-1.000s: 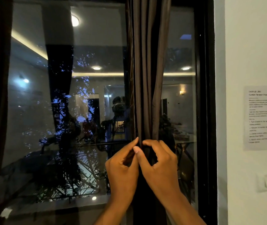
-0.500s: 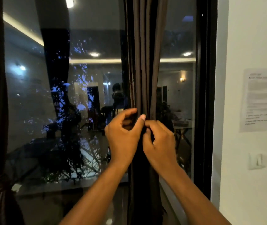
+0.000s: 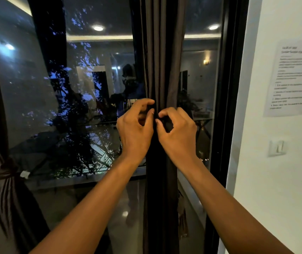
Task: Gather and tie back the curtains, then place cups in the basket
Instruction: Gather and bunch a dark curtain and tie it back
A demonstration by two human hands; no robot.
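Here the step in hand looks like fastening a tie around the right curtain (image 3: 162, 57), which hangs gathered into a narrow bundle against the window (image 3: 91, 88), just left of the dark frame. To do it well, I judge the pleats should be kept bunched tight while the band is drawn snug and level. The left hand (image 3: 134, 128) and right hand (image 3: 178, 131) meet at the bundle's front, each grip curled and pinching dark material there; whether that is a separate tie or curtain fabric I cannot tell. The left curtain (image 3: 7, 173), at the window's far left, is already tied. No cups or basket show.
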